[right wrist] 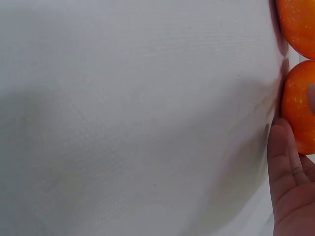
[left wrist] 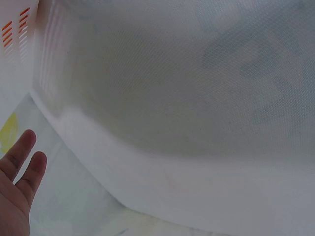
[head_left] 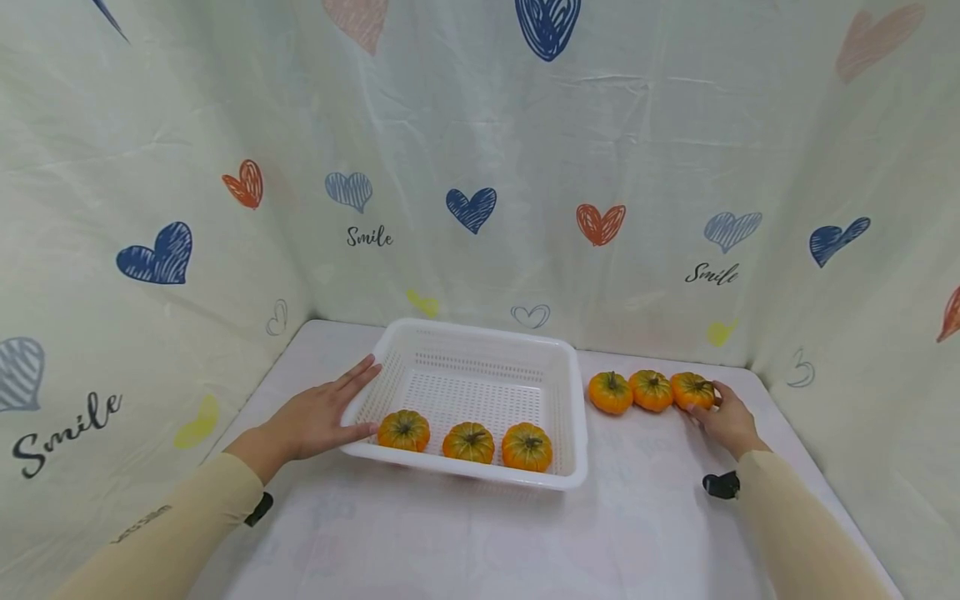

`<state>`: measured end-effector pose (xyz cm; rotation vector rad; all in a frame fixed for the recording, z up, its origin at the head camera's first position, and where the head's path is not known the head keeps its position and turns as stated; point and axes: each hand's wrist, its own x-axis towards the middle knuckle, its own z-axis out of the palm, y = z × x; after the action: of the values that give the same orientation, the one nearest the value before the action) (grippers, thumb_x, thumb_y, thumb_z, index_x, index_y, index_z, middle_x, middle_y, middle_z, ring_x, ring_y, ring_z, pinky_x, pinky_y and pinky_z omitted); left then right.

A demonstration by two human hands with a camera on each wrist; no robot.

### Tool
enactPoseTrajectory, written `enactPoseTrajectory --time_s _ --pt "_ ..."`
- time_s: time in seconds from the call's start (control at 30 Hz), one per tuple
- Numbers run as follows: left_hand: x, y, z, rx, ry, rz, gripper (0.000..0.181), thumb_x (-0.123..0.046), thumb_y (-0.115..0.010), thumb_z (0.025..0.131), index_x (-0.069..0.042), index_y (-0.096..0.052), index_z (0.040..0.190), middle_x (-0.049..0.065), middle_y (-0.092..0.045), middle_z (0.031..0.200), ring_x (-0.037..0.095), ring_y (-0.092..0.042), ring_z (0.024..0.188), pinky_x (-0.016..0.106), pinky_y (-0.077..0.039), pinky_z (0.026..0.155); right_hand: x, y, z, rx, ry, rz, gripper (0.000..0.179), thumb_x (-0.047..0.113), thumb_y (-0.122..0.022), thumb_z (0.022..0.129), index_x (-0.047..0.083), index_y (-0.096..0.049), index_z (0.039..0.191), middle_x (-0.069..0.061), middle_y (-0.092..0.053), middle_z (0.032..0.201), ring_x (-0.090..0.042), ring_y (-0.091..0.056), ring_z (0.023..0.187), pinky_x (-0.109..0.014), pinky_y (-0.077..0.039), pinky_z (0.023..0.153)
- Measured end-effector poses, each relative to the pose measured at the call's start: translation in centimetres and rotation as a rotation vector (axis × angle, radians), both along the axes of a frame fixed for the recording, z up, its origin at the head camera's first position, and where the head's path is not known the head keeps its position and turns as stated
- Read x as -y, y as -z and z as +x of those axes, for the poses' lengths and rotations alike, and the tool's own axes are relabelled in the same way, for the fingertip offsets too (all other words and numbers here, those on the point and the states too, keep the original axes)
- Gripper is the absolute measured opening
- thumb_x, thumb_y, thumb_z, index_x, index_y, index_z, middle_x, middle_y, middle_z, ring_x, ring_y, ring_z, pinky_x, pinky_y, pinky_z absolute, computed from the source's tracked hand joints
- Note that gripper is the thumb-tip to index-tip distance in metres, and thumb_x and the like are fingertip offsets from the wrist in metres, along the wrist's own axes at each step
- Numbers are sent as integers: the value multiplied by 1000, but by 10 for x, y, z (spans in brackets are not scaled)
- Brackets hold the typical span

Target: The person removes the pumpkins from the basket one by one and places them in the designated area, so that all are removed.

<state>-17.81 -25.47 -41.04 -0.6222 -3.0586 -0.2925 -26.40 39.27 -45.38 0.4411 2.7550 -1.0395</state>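
A white plastic basket [head_left: 468,479] with perforated walls rests on the table. Along its near side lie three small orange pumpkins, among them a middle pumpkin [head_left: 468,442]. My left hand [head_left: 318,414] is spread at the basket's left end, fingers straight, thumb and fingertips right at the rim. Right of the basket, three more pumpkins form a row: a left one [head_left: 611,392], a middle one [head_left: 651,391] and a right one [head_left: 692,390]. My right hand [head_left: 729,421] holds the right pumpkin between thumb and fingers; its orange side [right wrist: 298,110] shows in the right wrist view.
A white cloth covers the table [head_left: 600,533]. Close behind and at both sides hang pale curtains [head_left: 525,142] printed with hearts and the word Smile. Dark wrist devices, such as the right one [head_left: 722,485], sit under both sleeves.
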Motion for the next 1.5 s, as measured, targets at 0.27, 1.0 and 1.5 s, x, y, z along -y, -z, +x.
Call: enactPoseTrajectory --time_s 0.27,1.0,1.5 --pt "-1 -2 0 4 -3 7 90 -65 -53 92 -16 -22 160 5 -14 166 39 -49 131 61 -43 100 -5 1 2 -7 -22 0 90 28 -61 100 -9 2 153 -44 -17 148 -61 -24 132 -64 -30 106" --pt "2 4 -1 -4 1 14 90 -65 -53 92 -17 -20 161 4 -12 167 40 -48 132 61 -42 101 -20 -41 15 -180 -151 -25 91 34 -59 100 -8 2 154 -42 -24 148 -55 -52 117 -61 -44 96" --pt "2 5 -1 7 -1 16 91 -65 -53 92 -17 -19 161 4 -11 167 40 -46 133 61 -41 102 62 -114 -4 -286 -380 -101 87 29 -64 99 9 -6 161 -30 -29 154 -51 -48 126 -60 -46 96"
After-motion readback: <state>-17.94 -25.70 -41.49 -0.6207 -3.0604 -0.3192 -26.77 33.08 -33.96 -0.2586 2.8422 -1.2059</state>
